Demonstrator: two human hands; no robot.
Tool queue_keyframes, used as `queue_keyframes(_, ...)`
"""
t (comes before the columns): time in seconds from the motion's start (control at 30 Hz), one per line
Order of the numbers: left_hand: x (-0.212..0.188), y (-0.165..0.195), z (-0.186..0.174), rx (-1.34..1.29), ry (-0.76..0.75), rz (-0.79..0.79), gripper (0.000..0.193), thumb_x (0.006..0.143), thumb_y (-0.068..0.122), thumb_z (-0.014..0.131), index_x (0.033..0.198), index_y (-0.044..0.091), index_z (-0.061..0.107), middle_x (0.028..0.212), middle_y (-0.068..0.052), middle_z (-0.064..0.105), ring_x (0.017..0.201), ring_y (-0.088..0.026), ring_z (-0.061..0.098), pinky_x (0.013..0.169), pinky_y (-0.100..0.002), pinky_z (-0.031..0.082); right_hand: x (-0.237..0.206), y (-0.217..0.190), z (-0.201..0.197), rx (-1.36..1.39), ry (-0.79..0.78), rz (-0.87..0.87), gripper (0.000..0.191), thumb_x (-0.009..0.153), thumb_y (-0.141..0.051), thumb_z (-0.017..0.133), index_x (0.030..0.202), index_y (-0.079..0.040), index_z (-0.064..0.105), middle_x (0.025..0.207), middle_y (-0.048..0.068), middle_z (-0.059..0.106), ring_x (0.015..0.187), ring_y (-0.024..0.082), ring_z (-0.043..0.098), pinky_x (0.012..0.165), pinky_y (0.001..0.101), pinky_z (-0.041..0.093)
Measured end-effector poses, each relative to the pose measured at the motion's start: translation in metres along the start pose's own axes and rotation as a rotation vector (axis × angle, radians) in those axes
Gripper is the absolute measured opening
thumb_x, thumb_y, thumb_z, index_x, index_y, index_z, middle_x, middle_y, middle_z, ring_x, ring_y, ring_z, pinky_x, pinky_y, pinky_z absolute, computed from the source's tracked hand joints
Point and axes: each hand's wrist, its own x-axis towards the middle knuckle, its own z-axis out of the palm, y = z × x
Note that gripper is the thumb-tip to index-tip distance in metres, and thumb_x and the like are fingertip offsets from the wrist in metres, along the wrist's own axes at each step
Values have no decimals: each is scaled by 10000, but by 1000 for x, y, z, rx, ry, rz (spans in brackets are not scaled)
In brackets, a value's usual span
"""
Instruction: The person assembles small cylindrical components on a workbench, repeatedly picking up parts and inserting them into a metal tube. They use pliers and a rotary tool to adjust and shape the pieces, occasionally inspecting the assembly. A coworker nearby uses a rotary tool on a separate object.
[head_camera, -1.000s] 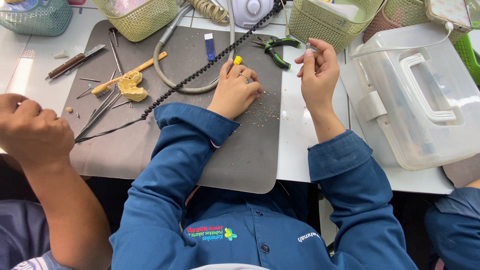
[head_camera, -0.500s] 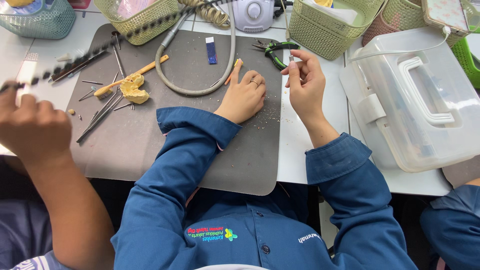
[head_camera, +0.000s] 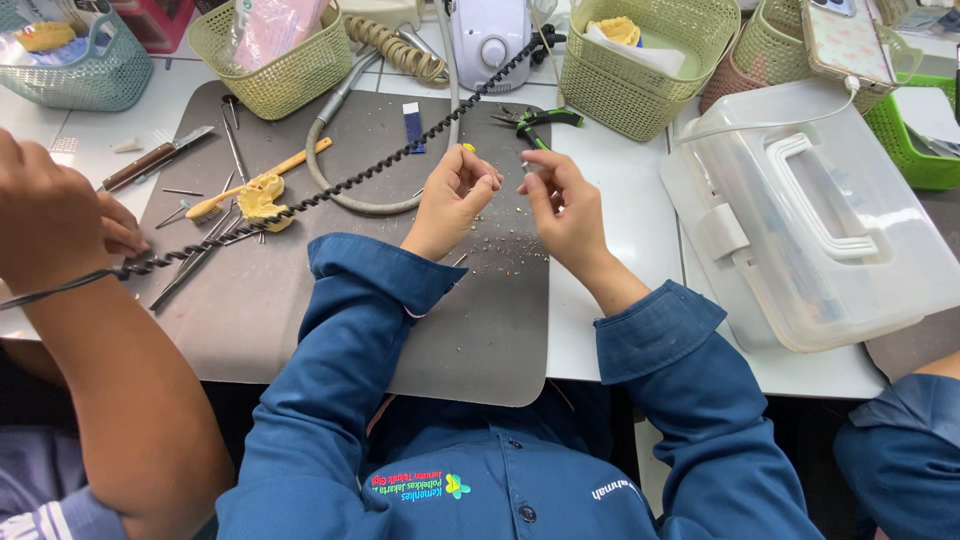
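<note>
hands meet above grey mat (head_camera: 300, 310): left hand (head_camera: 455, 195) and right hand (head_camera: 560, 200) pinch something too small to tell. coiled cord (head_camera: 330, 188) crosses nearby; green pliers (head_camera: 535, 122) lie behind.

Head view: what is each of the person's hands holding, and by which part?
Left hand pinches a small piece with a yellow tip; which part is hidden. Right hand pinches something tiny at its fingertips, too small to identify.

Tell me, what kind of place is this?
Probably a dental technician's workbench or training lab: a yellow plaster tooth model on a grey mat, thin metal hand instruments, and a white motor unit with a coiled cable.
</note>
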Motion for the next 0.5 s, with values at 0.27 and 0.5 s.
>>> queue_keyframes(0.27, -3, 0, -1, 50, 35, 40, 338, 1010, -3, 647, 1298, 41, 475, 1078, -68, 662, 1066, -136, 654, 983, -298, 521, -9, -8, 7, -51, -58, -82, 259, 1052, -49, 624, 1308, -77, 603, 893, 27, 713, 751, 66, 648, 617, 223, 472)
queue_keyframes(0.5, -4, 2, -1, 49, 83, 100, 438, 1018, -37, 644, 1386, 41, 419, 1116, -90, 679, 1107, -147, 650, 1031, -310, 505, -10, -13, 9, -79, -60, -74, 287, 1043, -52, 642, 1327, -81, 612, 866, 33, 715, 697, 81, 629, 601, 239, 485)
